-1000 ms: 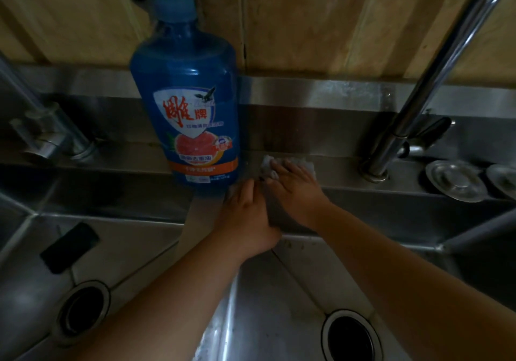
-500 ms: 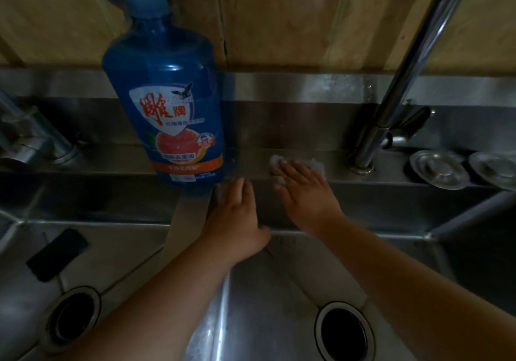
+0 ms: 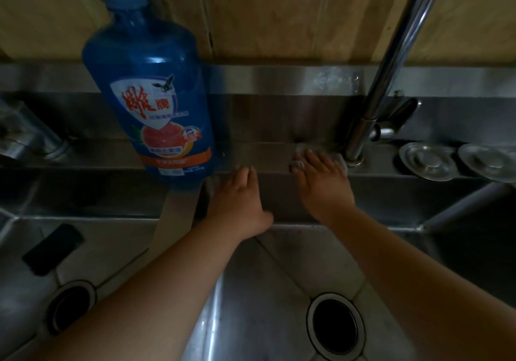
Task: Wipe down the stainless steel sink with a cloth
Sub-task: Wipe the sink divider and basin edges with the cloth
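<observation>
Right hand point(image 3: 324, 184) presses cloth point(image 3: 339, 159) flat on the ledge beside the faucet base point(image 3: 354, 159).

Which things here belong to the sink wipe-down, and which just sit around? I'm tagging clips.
Job:
cloth, pressed on the back ledge by the right hand
sink
left hand, resting flat on the rim

Lying about:
blue detergent bottle
faucet
two metal strainer lids

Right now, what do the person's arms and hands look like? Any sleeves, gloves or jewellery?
Both forearms are bare as far as the picture shows: no sleeves in view. The left hand and right hand wear no gloves, and I see no watch or bracelet. No rings are visible, though the light is dim. The fingers look short, with trimmed nails.
</observation>
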`<state>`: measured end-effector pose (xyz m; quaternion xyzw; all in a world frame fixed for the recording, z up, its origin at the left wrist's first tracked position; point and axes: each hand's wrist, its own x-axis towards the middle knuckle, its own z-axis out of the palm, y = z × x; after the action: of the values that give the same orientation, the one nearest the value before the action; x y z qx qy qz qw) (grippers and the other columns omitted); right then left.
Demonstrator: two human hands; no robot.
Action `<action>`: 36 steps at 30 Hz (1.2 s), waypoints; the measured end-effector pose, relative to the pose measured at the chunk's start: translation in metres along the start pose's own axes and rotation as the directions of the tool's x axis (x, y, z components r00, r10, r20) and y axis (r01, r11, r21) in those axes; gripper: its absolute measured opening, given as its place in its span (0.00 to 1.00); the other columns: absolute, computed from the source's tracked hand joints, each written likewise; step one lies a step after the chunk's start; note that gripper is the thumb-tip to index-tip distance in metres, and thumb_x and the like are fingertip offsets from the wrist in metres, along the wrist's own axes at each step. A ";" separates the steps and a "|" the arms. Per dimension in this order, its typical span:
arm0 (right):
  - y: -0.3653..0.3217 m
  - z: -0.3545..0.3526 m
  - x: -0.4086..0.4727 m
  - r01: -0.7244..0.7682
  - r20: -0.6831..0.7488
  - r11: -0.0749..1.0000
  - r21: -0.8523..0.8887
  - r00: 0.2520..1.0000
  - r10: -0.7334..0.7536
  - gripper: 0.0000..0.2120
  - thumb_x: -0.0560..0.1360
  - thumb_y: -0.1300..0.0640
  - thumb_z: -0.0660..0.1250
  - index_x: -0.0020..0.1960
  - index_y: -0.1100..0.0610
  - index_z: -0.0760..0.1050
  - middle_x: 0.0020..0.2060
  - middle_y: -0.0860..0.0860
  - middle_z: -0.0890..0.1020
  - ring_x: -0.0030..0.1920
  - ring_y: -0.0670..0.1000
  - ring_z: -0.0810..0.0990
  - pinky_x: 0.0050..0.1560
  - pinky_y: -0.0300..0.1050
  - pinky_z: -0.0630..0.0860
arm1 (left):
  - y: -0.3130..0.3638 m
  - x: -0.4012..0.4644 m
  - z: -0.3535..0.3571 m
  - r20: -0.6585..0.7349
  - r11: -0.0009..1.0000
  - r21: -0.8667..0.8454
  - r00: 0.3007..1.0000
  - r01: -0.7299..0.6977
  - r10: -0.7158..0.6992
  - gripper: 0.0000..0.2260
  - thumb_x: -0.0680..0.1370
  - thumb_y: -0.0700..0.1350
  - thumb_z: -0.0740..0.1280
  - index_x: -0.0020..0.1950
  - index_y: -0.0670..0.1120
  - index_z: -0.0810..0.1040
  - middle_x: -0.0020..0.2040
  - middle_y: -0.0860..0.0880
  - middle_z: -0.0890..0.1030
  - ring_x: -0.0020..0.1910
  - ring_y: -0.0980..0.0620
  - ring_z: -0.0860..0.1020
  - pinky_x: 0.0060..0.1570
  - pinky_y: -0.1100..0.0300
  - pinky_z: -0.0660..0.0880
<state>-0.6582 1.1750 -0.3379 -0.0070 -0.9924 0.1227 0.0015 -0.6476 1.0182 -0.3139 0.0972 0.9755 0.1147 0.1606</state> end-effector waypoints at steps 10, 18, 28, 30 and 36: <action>-0.012 0.008 -0.035 0.067 -0.009 0.837 0.543 0.997 -0.074 0.17 0.82 0.51 0.51 0.66 0.48 0.72 0.71 0.51 0.68 0.72 0.51 0.61 0.73 0.48 0.51 | 0.000 -0.007 -0.001 0.026 1.000 0.011 1.000 0.015 -0.016 0.44 0.71 0.55 0.66 0.75 0.45 0.39 0.76 0.48 0.40 0.74 0.44 0.45 0.71 0.49 0.48; -0.033 0.045 -0.085 -0.555 0.617 -0.273 0.786 0.737 0.276 0.20 0.78 0.46 0.58 0.61 0.59 0.76 0.42 0.57 0.82 0.41 0.55 0.79 0.47 0.48 0.75 | -0.044 -0.075 0.001 -0.082 0.999 0.053 0.997 0.009 -0.005 0.38 0.76 0.53 0.61 0.75 0.42 0.41 0.76 0.46 0.39 0.74 0.48 0.40 0.71 0.56 0.43; -0.101 0.062 -0.093 -0.605 0.676 -0.365 0.708 0.730 0.101 0.16 0.79 0.49 0.58 0.40 0.56 0.78 0.28 0.49 0.83 0.29 0.45 0.81 0.40 0.41 0.75 | -0.085 -0.146 0.011 -0.015 0.948 -0.111 0.953 0.299 -0.303 0.36 0.76 0.57 0.60 0.75 0.45 0.43 0.77 0.48 0.42 0.75 0.51 0.45 0.70 0.61 0.47; -0.113 0.065 -0.094 -0.634 0.687 -0.331 0.699 0.723 0.066 0.17 0.79 0.49 0.57 0.39 0.56 0.78 0.31 0.51 0.83 0.32 0.47 0.81 0.40 0.41 0.74 | -0.082 -0.148 0.013 -0.020 0.953 -0.092 0.956 0.289 -0.292 0.36 0.76 0.57 0.58 0.75 0.45 0.43 0.76 0.47 0.41 0.75 0.50 0.45 0.70 0.60 0.46; -0.114 0.105 -0.122 -0.707 0.728 -0.214 0.674 0.684 0.036 0.16 0.78 0.46 0.58 0.47 0.55 0.79 0.42 0.53 0.83 0.43 0.51 0.80 0.50 0.44 0.74 | -0.076 -0.151 0.019 -0.199 0.997 0.054 0.979 0.054 -0.042 0.31 0.78 0.53 0.57 0.75 0.42 0.48 0.77 0.45 0.43 0.75 0.49 0.47 0.70 0.61 0.43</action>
<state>-0.5385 1.0369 -0.4121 -0.2913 -0.4872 0.7786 -0.2676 -0.5124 0.9147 -0.3068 0.0664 0.9916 0.0912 0.0627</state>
